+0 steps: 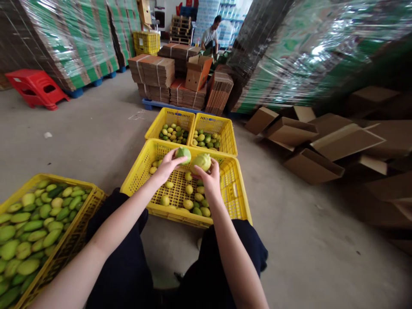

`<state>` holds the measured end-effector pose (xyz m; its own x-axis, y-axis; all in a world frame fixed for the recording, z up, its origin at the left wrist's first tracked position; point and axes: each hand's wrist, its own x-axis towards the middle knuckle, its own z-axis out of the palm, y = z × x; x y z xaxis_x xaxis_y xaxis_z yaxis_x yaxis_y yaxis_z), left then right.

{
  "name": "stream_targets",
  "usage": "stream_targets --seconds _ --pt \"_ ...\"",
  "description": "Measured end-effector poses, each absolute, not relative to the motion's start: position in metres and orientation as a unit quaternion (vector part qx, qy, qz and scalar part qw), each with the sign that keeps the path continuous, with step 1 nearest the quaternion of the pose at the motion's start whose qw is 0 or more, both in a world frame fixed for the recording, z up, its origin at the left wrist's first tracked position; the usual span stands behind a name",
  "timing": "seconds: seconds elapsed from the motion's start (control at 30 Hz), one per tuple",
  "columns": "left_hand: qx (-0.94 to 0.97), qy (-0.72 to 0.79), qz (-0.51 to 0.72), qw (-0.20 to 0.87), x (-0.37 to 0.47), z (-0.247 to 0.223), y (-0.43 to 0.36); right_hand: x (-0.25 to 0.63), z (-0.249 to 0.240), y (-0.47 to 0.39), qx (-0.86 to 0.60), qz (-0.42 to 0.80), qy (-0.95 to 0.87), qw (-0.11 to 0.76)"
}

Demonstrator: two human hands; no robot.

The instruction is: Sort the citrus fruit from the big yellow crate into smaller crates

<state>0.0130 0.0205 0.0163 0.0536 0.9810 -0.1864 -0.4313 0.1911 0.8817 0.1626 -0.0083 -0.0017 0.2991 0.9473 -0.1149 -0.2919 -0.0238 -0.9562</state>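
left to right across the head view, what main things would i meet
Yellow plastic crate of green oval fruit, left hand holding a round pale-green fruit, right hand holding a yellow-green fruit, pile of open brown cardboard boxes.

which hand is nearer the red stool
Left. The left hand, holding a green fruit, is right of the stool; the right hand, holding a yellow-green fruit, is farther right.

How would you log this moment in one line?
left hand: holds green fruit | right hand: holds yellow-green fruit | below: yellow crate, loose fruit inside | person's left: second crate, heaped fruit
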Motion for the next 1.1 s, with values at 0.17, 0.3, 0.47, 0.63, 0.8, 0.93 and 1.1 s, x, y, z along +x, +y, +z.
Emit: stream_targets --seconds 0.17,0.3,0.47,0.63,0.8,0.93,1.1 --pt "0.449 0.410 0.576 0.547 0.013 0.019 0.012 0.167 -0.001 -0.012 -0.527 0.268 -0.493 0.638" --pt "0.515 0.403 0.574 0.493 0.015 0.015 0.010 0.166 -0.003 -0.012 -0.526 0.230 -0.524 0.630" --pt "0.560 0.421 0.561 0.440 0.013 0.010 0.013 0.161 -0.002 -0.014 -0.531 0.258 -0.492 0.640" --pt "0.413 0.481 0.490 0.599 0.011 0.010 0.020 0.160 0.002 -0.010 -0.538 0.472 -0.310 0.626" --pt "0.310 0.490 0.377 0.722 0.011 0.009 0.023 0.160 0.006 -0.005 -0.501 0.657 -0.168 0.538" --pt "0.266 0.469 0.381 0.751 0.010 0.005 0.023 0.159 0.009 -0.009 -0.473 0.689 -0.158 0.526" --pt "0.160 0.424 0.420 0.787 0.020 -0.020 0.016 0.165 0.008 -0.011 -0.468 0.712 -0.114 0.510"
